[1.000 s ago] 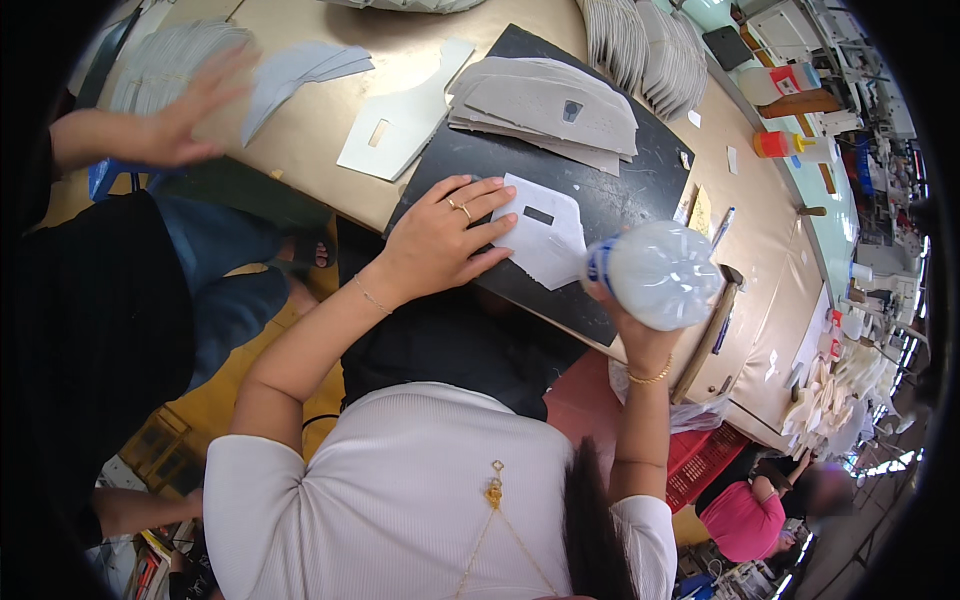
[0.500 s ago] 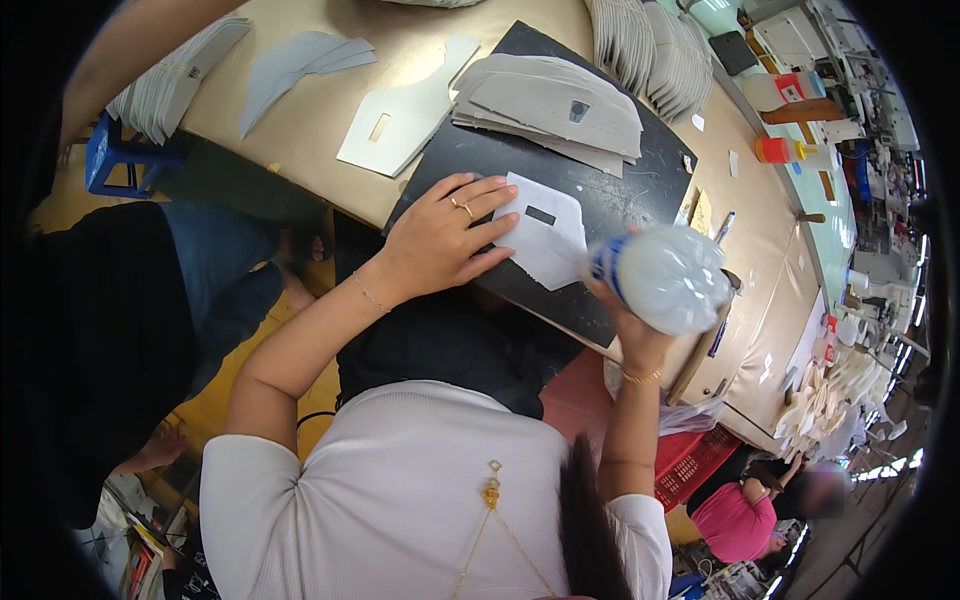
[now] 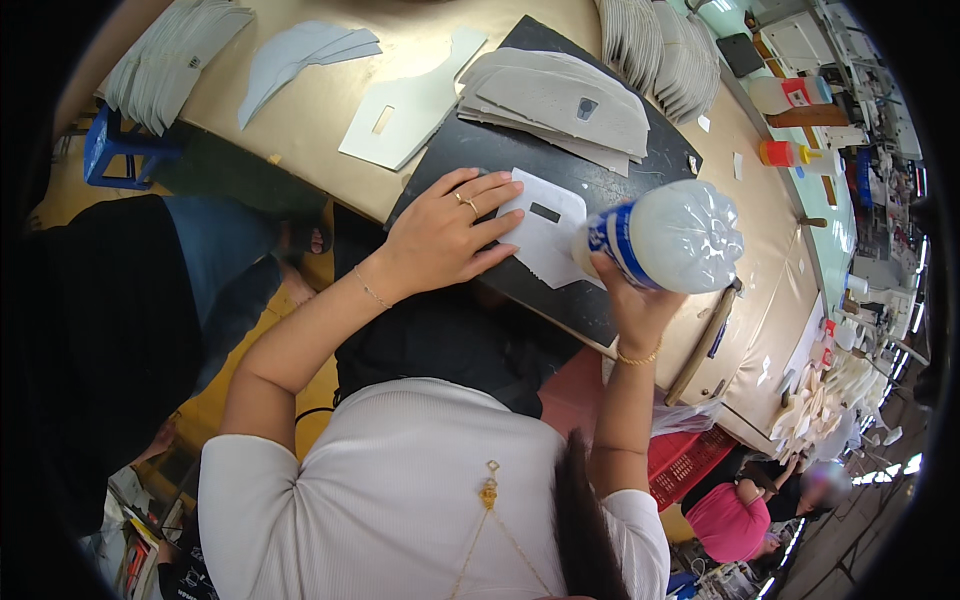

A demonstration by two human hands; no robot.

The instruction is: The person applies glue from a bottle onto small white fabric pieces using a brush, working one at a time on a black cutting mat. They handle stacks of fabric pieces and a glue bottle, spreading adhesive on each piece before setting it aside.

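Observation:
My left hand (image 3: 445,235) lies flat with its fingers stretched over the left side of a small white cut piece (image 3: 535,240) that has a dark rectangular slot. The piece rests on a black board (image 3: 440,168). In my right hand (image 3: 636,312) is a clear plastic bottle (image 3: 685,238) with a blue label and whitish contents. It is tilted, its base toward the right and its neck end over the right edge of the piece. The bottle's mouth is hidden. Just beyond lies a stack of grey cut pieces (image 3: 545,95), also on the board.
Pale slotted pieces (image 3: 385,120) and curved light-blue pieces (image 3: 300,60) lie on the tan table (image 3: 290,150). Bundled pieces (image 3: 630,45) stand at the far edge. Small bottles (image 3: 785,153) line the right side. Another person (image 3: 110,300) stands close on my left.
The bottle has shifted slightly right and upward and turned, showing more of its blue label. My left hand stays on the white piece.

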